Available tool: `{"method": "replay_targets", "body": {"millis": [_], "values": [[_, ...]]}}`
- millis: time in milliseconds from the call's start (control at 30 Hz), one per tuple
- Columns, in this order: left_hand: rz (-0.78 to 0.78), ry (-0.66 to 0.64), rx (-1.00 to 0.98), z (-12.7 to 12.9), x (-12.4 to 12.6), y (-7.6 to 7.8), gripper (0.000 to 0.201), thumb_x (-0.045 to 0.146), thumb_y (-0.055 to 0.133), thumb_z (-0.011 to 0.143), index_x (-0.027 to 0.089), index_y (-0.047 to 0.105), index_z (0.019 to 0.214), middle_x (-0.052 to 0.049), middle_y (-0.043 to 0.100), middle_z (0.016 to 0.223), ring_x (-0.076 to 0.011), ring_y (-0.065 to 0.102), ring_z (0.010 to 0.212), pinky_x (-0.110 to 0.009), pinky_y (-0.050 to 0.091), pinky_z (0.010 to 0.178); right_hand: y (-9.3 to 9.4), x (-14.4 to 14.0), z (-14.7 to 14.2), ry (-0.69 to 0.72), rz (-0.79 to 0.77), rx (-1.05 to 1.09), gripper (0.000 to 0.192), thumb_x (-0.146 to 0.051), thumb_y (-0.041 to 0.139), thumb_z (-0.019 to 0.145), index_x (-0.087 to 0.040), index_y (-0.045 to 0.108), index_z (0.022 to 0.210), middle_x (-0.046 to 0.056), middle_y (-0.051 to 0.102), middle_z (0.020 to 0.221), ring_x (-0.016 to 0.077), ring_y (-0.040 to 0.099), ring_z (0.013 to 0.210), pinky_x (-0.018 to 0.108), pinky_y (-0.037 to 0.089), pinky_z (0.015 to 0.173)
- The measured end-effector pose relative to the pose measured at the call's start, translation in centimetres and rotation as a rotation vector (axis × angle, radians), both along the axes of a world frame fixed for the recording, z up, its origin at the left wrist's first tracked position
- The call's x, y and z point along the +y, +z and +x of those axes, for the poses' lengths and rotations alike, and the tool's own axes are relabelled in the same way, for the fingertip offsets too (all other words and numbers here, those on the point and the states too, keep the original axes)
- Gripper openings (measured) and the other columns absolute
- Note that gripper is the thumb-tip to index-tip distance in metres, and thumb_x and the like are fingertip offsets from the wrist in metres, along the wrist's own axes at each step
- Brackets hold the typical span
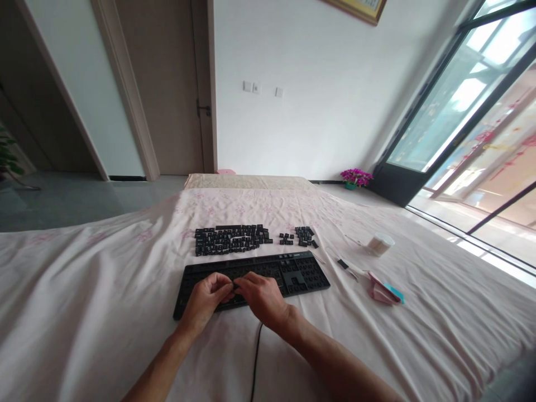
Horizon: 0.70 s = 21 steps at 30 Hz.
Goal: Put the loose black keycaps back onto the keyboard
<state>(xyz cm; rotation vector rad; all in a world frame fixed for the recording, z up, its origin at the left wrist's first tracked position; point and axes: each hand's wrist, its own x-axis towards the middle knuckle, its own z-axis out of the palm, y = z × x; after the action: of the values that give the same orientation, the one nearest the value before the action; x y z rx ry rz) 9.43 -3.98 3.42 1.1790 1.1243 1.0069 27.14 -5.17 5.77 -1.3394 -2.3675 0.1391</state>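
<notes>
A black keyboard (pixel 312 273) lies across the bed cover in front of me, its keycaps off over much of the visible part. Over its left-middle part, my left hand (pixel 211 293) is closed in a pinch, fingertips together. Right beside it, my right hand (pixel 262 293) is also closed, its fingertips meeting those of the left. Something small and dark seems to be between the fingertips, too small to name. Behind the keyboard lie loose black keycaps (pixel 230 240) in rows, with smaller groups of keycaps (pixel 305 235) to the right. Both hands hide part of the keyboard.
To the right stand a white round tub (pixel 380 244) and a folded pink cloth (pixel 382 291) with a blue piece beside it. A small dark flat piece (pixel 343 263) and thin white sticks lie nearby. The keyboard's cable (pixel 257 357) runs toward me over the wrinkled cover (pixel 117 312).
</notes>
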Motion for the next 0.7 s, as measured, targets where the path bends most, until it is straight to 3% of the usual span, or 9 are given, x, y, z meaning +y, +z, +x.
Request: {"method": "replay_targets", "body": {"millis": [100, 200, 333, 433, 533, 600, 700], "values": [[0.013, -0.026, 0.022, 0.1, -0.1, 0.3, 0.032, 0.045, 0.071, 0.072, 0.016, 0.065, 0.083, -0.005, 0.071, 0.078, -0.0196, 0.068, 0.075, -0.029, 0.052, 0.068, -0.2, 0.1, 0.8, -0.017, -0.008, 0.032, 0.019, -0.030, 0.053, 0.094, -0.027, 0.069, 0.105, 0.001, 0.069, 0.090, 0.0141, 0.065, 0.078, 0.020, 0.043, 0.063], [0.064, -0.005, 0.046, -0.7, 0.1, 0.7, 0.034, 0.047, 0.067, 0.075, 0.016, 0.066, 0.087, -0.007, 0.073, 0.088, -0.0215, 0.069, 0.082, -0.031, 0.053, 0.074, -0.3, 0.9, 3.6, -0.095, -0.010, 0.120, 0.022, -0.030, 0.054, 0.093, -0.026, 0.069, 0.109, 0.002, 0.070, 0.096, 0.0153, 0.066, 0.082, 0.022, 0.046, 0.070], [0.264, 0.250, 0.247, -3.9, 1.4, 0.6, 0.031, 0.047, 0.062, 0.078, 0.019, 0.068, 0.090, -0.006, 0.073, 0.093, -0.0225, 0.068, 0.090, -0.032, 0.051, 0.084, -0.5, 2.5, 10.0, -0.273, 0.030, 0.224, 0.025, -0.031, 0.052, 0.093, -0.025, 0.073, 0.104, 0.004, 0.071, 0.096, 0.0182, 0.066, 0.085, 0.027, 0.048, 0.079], [0.308, 0.485, 0.596, -6.9, 2.5, -0.4, 0.032, 0.047, 0.058, 0.080, 0.024, 0.069, 0.098, -0.006, 0.072, 0.103, -0.0265, 0.065, 0.101, -0.035, 0.048, 0.087, -0.8, 3.3, 14.2, -0.376, 0.033, 0.132, 0.027, -0.033, 0.050, 0.092, -0.027, 0.073, 0.105, 0.004, 0.070, 0.099, 0.0202, 0.066, 0.087, 0.030, 0.048, 0.077], [0.273, 0.562, 0.674, -9.0, 3.4, -2.2, 0.035, 0.046, 0.053, 0.082, 0.024, 0.066, 0.106, -0.006, 0.069, 0.115, -0.0268, 0.063, 0.108, -0.035, 0.048, 0.090, -1.3, 3.8, 16.4, -0.416, 0.004, 0.037, 0.029, -0.035, 0.049, 0.092, -0.027, 0.073, 0.106, 0.003, 0.070, 0.099, 0.0192, 0.066, 0.087, 0.028, 0.047, 0.075], [0.225, 0.519, 0.582, -9.6, 3.8, -3.3, 0.038, 0.046, 0.053, 0.081, 0.021, 0.064, 0.108, -0.007, 0.070, 0.112, -0.0237, 0.065, 0.103, -0.032, 0.050, 0.087, -1.6, 4.1, 16.8, -0.424, -0.011, -0.004, 0.029, -0.037, 0.048, 0.093, -0.028, 0.073, 0.106, 0.003, 0.069, 0.099, 0.0183, 0.065, 0.087, 0.027, 0.046, 0.074], [0.161, 0.474, 0.594, -10.0, 4.1, -4.2, 0.039, 0.047, 0.054, 0.081, 0.023, 0.064, 0.109, -0.006, 0.072, 0.108, -0.0224, 0.067, 0.100, -0.031, 0.051, 0.085, -2.1, 4.3, 16.8, -0.409, 0.008, -0.050, 0.030, -0.039, 0.047, 0.094, -0.029, 0.073, 0.106, 0.002, 0.069, 0.098, 0.0180, 0.064, 0.089, 0.026, 0.044, 0.071]]}}
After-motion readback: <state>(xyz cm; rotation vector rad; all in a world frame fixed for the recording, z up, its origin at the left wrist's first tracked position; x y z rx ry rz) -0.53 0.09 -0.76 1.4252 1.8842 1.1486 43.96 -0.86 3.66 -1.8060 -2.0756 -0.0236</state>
